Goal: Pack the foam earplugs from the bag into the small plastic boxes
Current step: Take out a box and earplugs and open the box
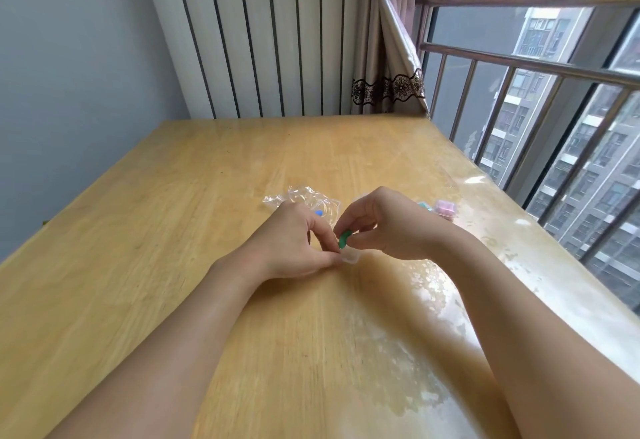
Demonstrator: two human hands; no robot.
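Observation:
My right hand [384, 224] pinches a green foam earplug [343, 239] between thumb and fingers, just above a small clear plastic box [349, 258] on the wooden table [173, 213]. My left hand [294, 244] pinches that box at its left edge with thumb and forefinger. Behind my hands lies the crumpled clear bag [304, 200], with a blue earplug [319, 213] showing in it. A pink box [445, 209] and a teal piece [424, 206] sit to the right, partly hidden by my right hand.
The table's right edge runs along a window with a metal railing [519, 64]. A curtain [388, 58] hangs at the far right corner, and a striped wall panel stands behind the table.

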